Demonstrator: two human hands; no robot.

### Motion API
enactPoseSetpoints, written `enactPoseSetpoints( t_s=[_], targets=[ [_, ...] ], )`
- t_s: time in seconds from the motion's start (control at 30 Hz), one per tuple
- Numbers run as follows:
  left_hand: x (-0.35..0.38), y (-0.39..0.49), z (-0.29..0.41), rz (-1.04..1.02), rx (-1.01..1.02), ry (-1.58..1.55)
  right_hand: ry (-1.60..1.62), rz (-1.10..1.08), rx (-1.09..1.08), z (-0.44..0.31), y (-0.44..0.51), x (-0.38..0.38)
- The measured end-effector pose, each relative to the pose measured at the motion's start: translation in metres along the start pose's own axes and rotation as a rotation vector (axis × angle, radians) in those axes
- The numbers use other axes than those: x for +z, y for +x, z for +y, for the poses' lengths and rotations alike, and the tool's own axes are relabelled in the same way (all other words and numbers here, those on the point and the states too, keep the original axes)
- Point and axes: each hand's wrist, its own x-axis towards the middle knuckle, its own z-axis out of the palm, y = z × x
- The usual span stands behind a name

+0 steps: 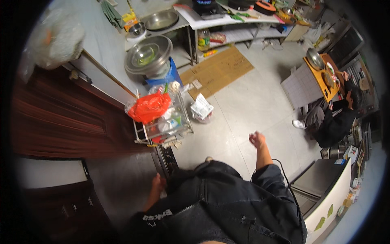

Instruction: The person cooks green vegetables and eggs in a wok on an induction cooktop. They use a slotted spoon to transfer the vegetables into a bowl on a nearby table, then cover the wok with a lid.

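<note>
Both my arms hang from a dark jacket at the bottom of the view. My right hand (257, 139) is over the tiled floor, fingers loosely curled, with nothing seen in it. My left hand (158, 183) is low by the dark doorway, dim and blurred; its fingers cannot be made out well. Ahead to the left stands a metal wire rack (186, 122) with a red plastic bag (149, 106) on top. Beside it on the floor sits a bundle with white paper (201, 106). Behind the rack, large steel basins (148, 55) rest over a blue thing.
Flattened cardboard (221, 71) lies before a counter (210, 23) with a lit gas burner (201, 2). At right, a person in dark clothes (336, 125) sits by a wooden-topped table (330, 88). A refrigerator (315, 180) is near right; a brown door (67, 119) is left.
</note>
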Motion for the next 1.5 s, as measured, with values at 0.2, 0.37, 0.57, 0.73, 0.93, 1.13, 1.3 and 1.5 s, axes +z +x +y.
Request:
enactPoseSetpoints(
  t_s=[0.2, 0.37, 0.57, 0.73, 0.93, 1.13, 1.3, 1.5],
  targets=[
    [0.090, -0.018, 0.064, -0.007, 0.030, 0.019, -0.046, -0.007, 0.033, -0.084, 0.011, 0.061],
    [0.135, 0.000, 0.093, 0.004, -0.025, 0.134, -1.178, -0.281, -0.167, -0.125, 0.051, 0.122],
    [0.196, 0.063, 0.128, -0.072, -0.070, -0.035, -2.060, -0.713, -0.579, -0.201, 0.122, 0.143],
    [0.288, 0.091, 0.189, 0.040, -0.165, -0.207, -2.094, -0.730, -0.551, -0.252, 0.153, 0.158],
    [0.374, 0.089, 0.266, 0.107, 0.112, -0.265, -1.877, -0.719, -0.671, -0.313, 0.214, 0.254],
    [0.386, 0.093, 0.195, 0.454, 0.048, -0.567, -1.701, -0.814, -1.041, -0.368, 0.298, 0.441],
    [0.434, 0.005, 0.076, 0.723, -0.309, -0.880, -1.404, -0.884, -1.087, -0.419, 0.364, 0.614],
    [0.602, -0.087, 0.045, 0.825, -0.500, -1.177, -1.395, -0.723, -1.328, -0.469, 0.441, 0.788]
  ],
)
